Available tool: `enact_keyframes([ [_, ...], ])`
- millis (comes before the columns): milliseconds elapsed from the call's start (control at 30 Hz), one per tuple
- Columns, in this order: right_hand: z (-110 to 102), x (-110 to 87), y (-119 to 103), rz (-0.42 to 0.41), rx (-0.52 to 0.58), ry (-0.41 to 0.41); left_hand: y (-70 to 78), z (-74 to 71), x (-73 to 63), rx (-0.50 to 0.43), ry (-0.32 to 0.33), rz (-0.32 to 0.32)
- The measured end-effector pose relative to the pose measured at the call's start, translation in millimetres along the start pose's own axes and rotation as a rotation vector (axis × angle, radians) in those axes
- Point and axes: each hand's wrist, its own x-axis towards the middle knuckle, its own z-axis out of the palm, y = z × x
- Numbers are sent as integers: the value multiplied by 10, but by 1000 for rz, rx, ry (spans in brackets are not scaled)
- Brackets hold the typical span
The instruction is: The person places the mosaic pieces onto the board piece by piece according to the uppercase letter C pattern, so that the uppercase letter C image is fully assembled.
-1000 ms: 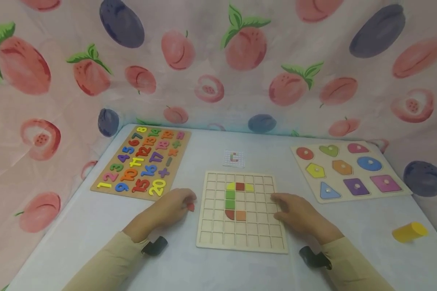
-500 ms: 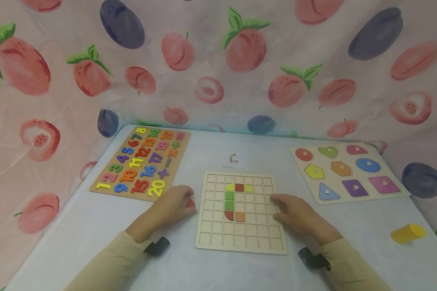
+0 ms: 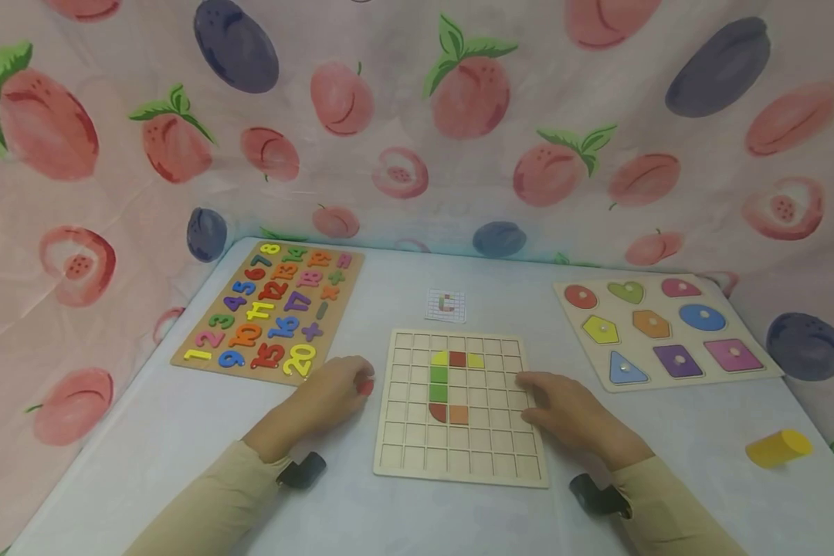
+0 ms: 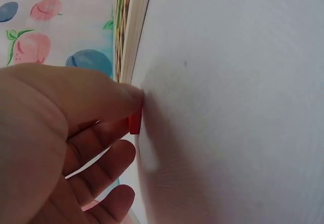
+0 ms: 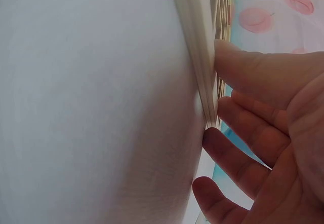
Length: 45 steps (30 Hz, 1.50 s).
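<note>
A small red tile (image 3: 365,388) is pinched between the thumb and finger of my left hand (image 3: 333,395); fingers hide much of its shape. This hand is low over the table, just left of a wooden grid board (image 3: 493,462). The board bears a C-like row of tiles: yellow tiles, a red square (image 3: 458,359), green squares (image 3: 439,384), a rounded red tile (image 3: 438,413) and an orange square (image 3: 459,415). At the board's right edge, my right hand (image 3: 570,408) rests with its fingers loosely bent. In the right wrist view, its thumb (image 5: 243,64) touches the rim.
A small printed pattern card (image 3: 446,306) lies behind the board. On the left is a number puzzle (image 3: 333,309), partly near my left hand. A shape puzzle (image 3: 639,363) lies at the right, with a yellow cylinder (image 3: 778,449) in front. A fruit-print cloth hangs behind.
The left fingers have shifted slightly around the red tile, showing more of it half a second ago than now. The right hand and the board stay in place.
</note>
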Motion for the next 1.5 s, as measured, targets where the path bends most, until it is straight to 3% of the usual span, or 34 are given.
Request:
enact_keyframes([
  [200,11,-5,0,9,13,-12,6,-9,-18,-26,-28,-34],
  [433,30,-9,16,0,9,-5,-25,-27,-36,-17,7,-14],
  [833,35,-5,24,-3,5,-2,-38,-57,-17,-8,8,6],
  [1133,20,-12,23,-6,6,0,51,-111,12,5,15,29],
  [1500,16,5,48,-27,-7,10,271,-62,106,-47,-48,46],
])
